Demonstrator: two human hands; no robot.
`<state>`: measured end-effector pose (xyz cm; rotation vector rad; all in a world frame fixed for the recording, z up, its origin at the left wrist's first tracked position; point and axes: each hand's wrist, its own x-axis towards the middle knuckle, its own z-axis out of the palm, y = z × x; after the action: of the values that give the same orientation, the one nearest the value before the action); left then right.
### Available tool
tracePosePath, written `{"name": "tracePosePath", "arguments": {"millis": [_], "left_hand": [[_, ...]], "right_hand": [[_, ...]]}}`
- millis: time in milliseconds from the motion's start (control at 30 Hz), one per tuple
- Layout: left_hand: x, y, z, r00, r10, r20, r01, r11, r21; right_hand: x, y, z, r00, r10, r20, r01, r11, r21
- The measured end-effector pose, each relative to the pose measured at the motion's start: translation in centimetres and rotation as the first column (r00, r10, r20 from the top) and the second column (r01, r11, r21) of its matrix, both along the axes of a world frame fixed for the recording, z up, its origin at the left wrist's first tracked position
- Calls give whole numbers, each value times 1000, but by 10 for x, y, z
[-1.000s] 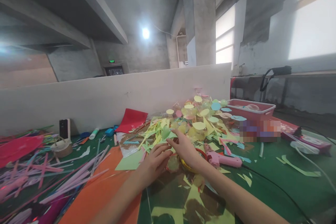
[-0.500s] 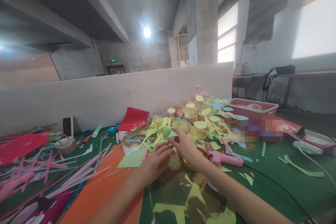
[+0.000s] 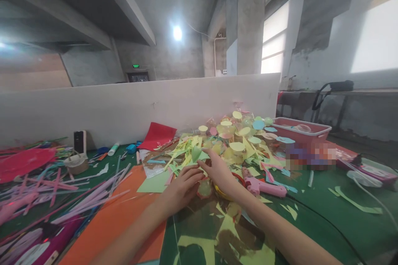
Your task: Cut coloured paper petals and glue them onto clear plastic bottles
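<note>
Nearest, cut yellow paper (image 3: pixel 202 241) lay on the bench (image 3: pixel 326 215), with an orange sheet (image 3: pixel 124 213) to its left. Beyond, the left hand (image 3: pixel 183 184) and right hand (image 3: pixel 219 170) met, fingers bent; a small clear round cup (image 3: pixel 204 189) sat just below them, and a light green paper piece (image 3: pixel 195 154) showed at the right hand's fingertips. Whether either hand gripped anything could not be told. Against the preceding pictures, both kept nearly the same pose, which suggested steady work rather than a new step. A pink glue gun (image 3: pixel 269 189) lay to the right; farther off stood a heap topped with paper discs (image 3: pixel 237 146) and a pink bin (image 3: pixel 303 137).
</note>
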<state>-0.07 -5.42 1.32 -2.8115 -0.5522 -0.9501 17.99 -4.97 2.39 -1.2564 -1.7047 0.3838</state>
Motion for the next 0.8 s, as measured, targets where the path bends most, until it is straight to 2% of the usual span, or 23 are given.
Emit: {"name": "tracePosePath", "arguments": {"millis": [200,400,533,633,700,800], "left_hand": [[1,-1,2,1000,-7,10,7,1000,14],[-1,0,0,999,-12,33,11,999,41],[-8,1,1,974,165,154,-149,983,-108],[-13,2,3,945,311,104,-269,916,-297],[-15,3,1,947,319,40,-283,886,-366],[-12,5,-4,965,263,-14,-251,898,-361]], "right_hand": [[1,-3,1,1000,7,-13,-7,1000,-4],[-2,-13,6,996,-82,-27,83,996,31],[-3,-20,11,994,-97,-40,98,995,18],[-2,-21,13,990,-136,-36,135,991,-6],[-1,-20,14,987,-152,-48,150,988,-25],[1,-18,13,985,-141,-97,140,990,-16]]}}
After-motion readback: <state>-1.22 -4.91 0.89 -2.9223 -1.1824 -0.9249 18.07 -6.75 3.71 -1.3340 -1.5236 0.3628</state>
